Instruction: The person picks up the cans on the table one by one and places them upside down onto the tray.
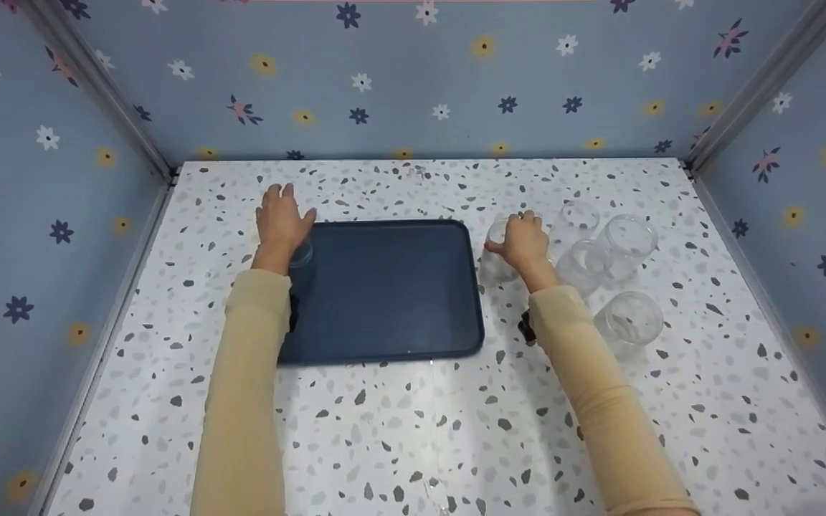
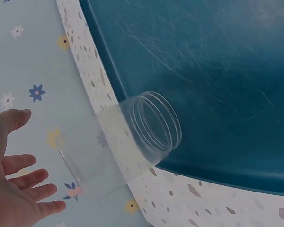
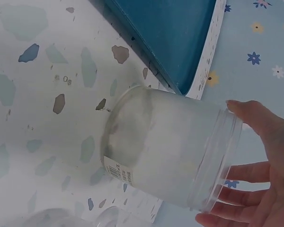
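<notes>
A clear jar (image 2: 118, 146) stands upside down on the dark blue tray (image 1: 391, 294), its threaded mouth against the tray at the left edge. Beside it is my left hand (image 1: 282, 226), fingers spread and apart from the jar in the left wrist view (image 2: 23, 175). To the right of the tray, a second clear jar (image 3: 170, 146) stands upright on the table, a small barcode label low on its side. My right hand (image 1: 525, 244) grips this jar round its threaded rim from above, the thumb on one side and the fingers on the other.
Several more clear jars stand at the right of the speckled table (image 1: 399, 430), among them a near one (image 1: 629, 320) and a far one (image 1: 628, 240). Flower-patterned panels (image 1: 399, 79) close off the back and both sides.
</notes>
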Available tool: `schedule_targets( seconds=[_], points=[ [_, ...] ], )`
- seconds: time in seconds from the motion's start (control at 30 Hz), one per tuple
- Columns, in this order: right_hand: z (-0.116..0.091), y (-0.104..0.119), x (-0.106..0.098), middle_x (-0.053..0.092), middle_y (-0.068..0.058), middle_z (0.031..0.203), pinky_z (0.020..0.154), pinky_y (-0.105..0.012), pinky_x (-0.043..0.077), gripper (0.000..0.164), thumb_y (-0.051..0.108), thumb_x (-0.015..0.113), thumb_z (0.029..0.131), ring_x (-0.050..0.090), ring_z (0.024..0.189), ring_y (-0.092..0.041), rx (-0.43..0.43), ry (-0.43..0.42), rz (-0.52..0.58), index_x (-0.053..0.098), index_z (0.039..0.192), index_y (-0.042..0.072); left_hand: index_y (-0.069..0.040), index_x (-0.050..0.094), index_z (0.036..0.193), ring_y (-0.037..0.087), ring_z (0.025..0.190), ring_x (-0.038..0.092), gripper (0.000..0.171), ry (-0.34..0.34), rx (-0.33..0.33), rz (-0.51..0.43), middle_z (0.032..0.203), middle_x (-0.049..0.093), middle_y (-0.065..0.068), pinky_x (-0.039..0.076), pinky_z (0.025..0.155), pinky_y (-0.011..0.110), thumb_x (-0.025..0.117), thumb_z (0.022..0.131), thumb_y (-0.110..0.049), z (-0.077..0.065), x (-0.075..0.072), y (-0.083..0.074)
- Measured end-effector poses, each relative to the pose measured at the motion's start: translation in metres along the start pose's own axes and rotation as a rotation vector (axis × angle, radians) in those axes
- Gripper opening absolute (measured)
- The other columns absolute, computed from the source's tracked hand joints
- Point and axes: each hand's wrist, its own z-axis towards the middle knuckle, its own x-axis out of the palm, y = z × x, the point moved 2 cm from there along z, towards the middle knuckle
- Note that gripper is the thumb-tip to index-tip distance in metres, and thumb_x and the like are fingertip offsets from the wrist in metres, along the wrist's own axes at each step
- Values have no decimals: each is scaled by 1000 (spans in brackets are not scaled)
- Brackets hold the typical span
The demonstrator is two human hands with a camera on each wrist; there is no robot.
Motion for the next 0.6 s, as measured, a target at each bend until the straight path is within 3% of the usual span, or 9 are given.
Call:
schedule_targets(
  seconds=[0.37,0.6],
  points=[
    [-4,0,-2,44,-25,108,77,-51,42,64,43,69,71,42,101,-39,-42,-104,66,53,107,-7,6,37,130,35,120,35,58,-69,62,-80,131,34,25,29,97,43,57,85,-24,-7,-4,-22],
    [-7,1,-4,40,-24,115,79,-51,41,71,43,70,71,39,105,-38,-56,-160,85,46,118,-5,4,38,131,34,119,35,57,-84,106,-157,130,34,23,33,95,42,58,85,-24,-13,-2,-36]
  ],
)
